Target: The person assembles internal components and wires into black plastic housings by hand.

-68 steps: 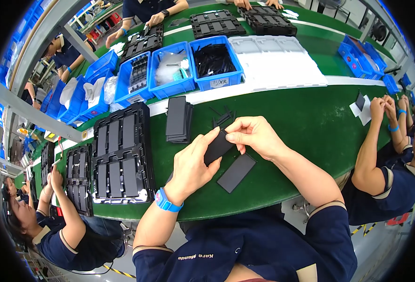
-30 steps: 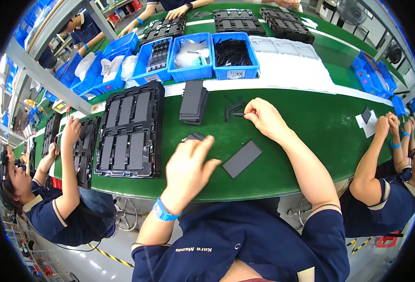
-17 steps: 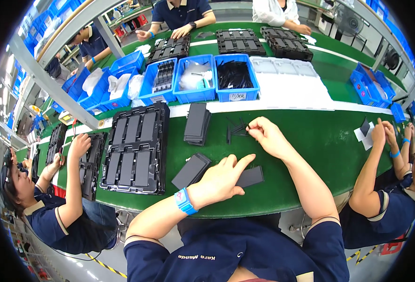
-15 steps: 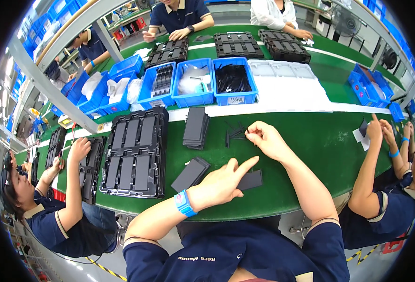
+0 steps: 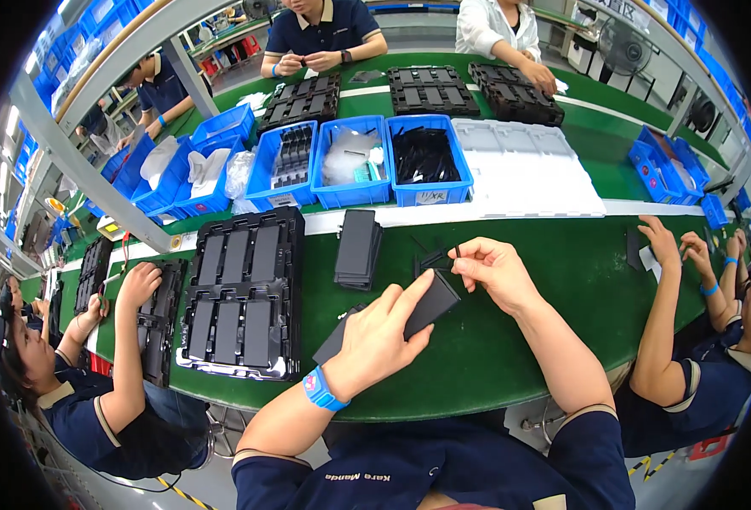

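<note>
My left hand [image 5: 377, 333], with a blue wristband, grips a flat dark grey rectangular block [image 5: 431, 304] and tilts it off the table. Between thumb and forefinger, my right hand [image 5: 496, 274] pinches a thin black strip [image 5: 457, 252] close to the block's far end. A few loose black strips [image 5: 427, 260] lie on the green table just beyond. Further left stands a stack of similar blocks [image 5: 357, 246]. More blocks [image 5: 331, 344] are partly hidden beneath my left hand.
A black tray of blocks [image 5: 180, 357] lies left. Blue bins of black strips [image 5: 430, 197], plastic bags [image 5: 350, 197] and black parts [image 5: 282, 197] line the far side beside white trays [image 5: 532, 183]. Co-workers sit at both sides and opposite; a grey post [image 5: 95, 157] rises left.
My left hand has picked up the block from the table and turned it toward my right hand. My right hand has lifted a black strip from the loose ones.
</note>
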